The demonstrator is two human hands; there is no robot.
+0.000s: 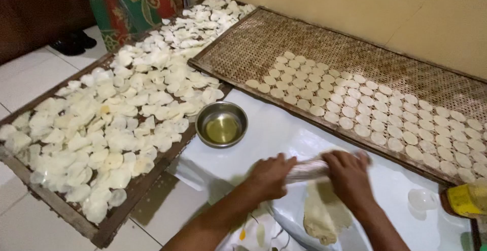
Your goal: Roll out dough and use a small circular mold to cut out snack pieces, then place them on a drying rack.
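Note:
My left hand (pixel 270 176) and my right hand (pixel 350 174) both grip a pale roller (pixel 310 170), blurred by motion, that lies crosswise between them. Under it a flattened strip of cream dough (pixel 320 218) stretches toward me on a white plastic sheet (pixel 269 129). A small steel bowl (pixel 221 124) holding yellowish oil stands on the sheet just beyond my left hand.
A woven tray (pixel 264 43) on the right carries rows of several round dough discs (pixel 355 109). A wooden-framed tray (pixel 104 233) on the left is heaped with dried white chips (pixel 116 119). A yellow-labelled bottle (pixel 465 200) and a clear round lid (pixel 422 199) lie at right.

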